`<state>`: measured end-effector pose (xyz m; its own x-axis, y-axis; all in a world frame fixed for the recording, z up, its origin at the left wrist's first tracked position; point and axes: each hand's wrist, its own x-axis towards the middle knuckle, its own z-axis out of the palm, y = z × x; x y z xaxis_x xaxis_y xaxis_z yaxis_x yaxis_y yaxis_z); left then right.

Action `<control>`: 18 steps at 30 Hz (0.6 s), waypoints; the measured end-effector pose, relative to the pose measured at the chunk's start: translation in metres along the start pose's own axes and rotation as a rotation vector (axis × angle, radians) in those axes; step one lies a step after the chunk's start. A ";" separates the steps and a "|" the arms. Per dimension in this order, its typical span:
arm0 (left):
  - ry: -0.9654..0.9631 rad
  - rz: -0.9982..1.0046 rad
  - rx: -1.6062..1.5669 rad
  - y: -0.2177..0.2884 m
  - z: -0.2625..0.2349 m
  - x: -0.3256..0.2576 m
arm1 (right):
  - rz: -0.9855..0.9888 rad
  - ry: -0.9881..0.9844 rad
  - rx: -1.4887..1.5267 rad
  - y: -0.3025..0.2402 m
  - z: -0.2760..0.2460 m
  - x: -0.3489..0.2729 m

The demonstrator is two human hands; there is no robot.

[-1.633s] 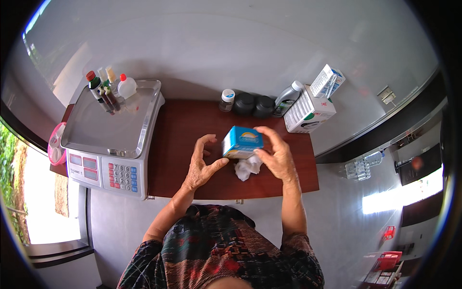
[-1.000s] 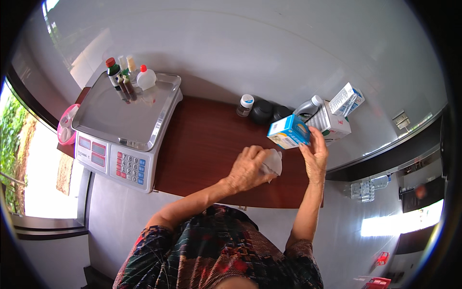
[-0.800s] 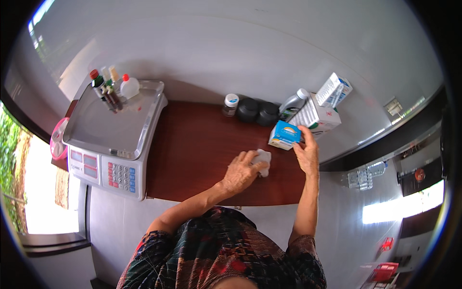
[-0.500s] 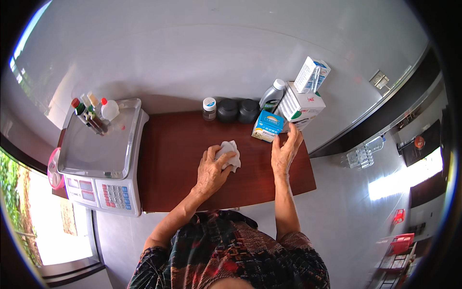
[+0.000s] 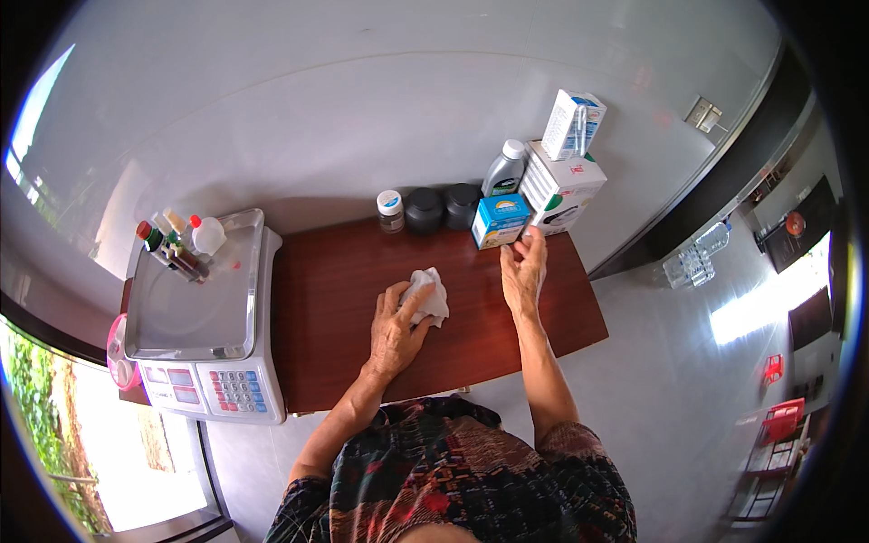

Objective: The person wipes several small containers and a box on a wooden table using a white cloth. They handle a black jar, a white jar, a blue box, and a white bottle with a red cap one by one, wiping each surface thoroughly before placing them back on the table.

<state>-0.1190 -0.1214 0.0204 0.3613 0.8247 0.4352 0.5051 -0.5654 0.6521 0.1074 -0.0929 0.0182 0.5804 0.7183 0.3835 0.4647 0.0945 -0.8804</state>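
Note:
A crumpled white cloth or tissue (image 5: 433, 299) lies on the dark red-brown tabletop (image 5: 335, 290). My left hand (image 5: 396, 333) presses on it, its fingers bent over the near left part. Further right, my right hand (image 5: 522, 279) reaches toward a small blue and white box (image 5: 500, 223). Its fingers are slightly bent and apart, the tips at the box's lower right corner; whether they touch it I cannot tell. Behind that box stand a grey bottle with a white cap (image 5: 504, 170) and a larger white carton (image 5: 568, 185).
Two black jars (image 5: 424, 211) and a small white-lidded jar (image 5: 390, 212) line the wall. A white box (image 5: 574, 125) sits atop the carton. On the left, a weighing scale (image 5: 199, 317) bears several small bottles (image 5: 176, 244). A pink round object (image 5: 119, 351) is beside it.
The whole view has turned slightly. My right hand's fingers have drawn closer together, nearer the blue box's corner. My left hand remains on the white cloth or tissue.

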 end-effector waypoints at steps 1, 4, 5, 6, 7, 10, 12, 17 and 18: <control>0.002 -0.017 -0.024 -0.003 -0.001 0.000 | -0.121 0.035 -0.126 -0.015 -0.003 -0.009; 0.075 -0.118 -0.363 -0.004 -0.005 -0.001 | -0.409 -0.123 -0.130 -0.055 0.002 -0.044; 0.081 -0.291 -0.564 -0.007 -0.005 -0.002 | -0.472 -0.286 -0.179 -0.072 0.006 -0.056; 0.177 -0.281 -0.717 0.000 -0.017 0.000 | -0.539 -0.446 -0.213 -0.083 0.014 -0.067; 0.236 -0.311 -0.714 -0.001 -0.013 -0.001 | -0.575 -0.533 -0.275 -0.085 0.022 -0.077; 0.354 -0.186 -0.680 0.004 -0.017 -0.006 | -0.697 -0.630 -0.565 -0.066 0.048 -0.103; 0.237 -0.130 -0.477 0.011 -0.037 -0.010 | -0.736 -0.768 -0.505 -0.065 0.062 -0.103; 0.413 0.165 -0.048 0.031 -0.101 -0.013 | -0.975 -0.840 -0.224 -0.091 0.086 -0.115; 0.456 0.192 0.037 0.034 -0.121 -0.013 | -1.015 -0.834 -0.256 -0.094 0.090 -0.117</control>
<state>-0.2017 -0.1494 0.1122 0.0748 0.6235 0.7783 0.4932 -0.7014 0.5146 -0.0643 -0.1242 0.0308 -0.6300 0.6197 0.4680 0.6091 0.7682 -0.1974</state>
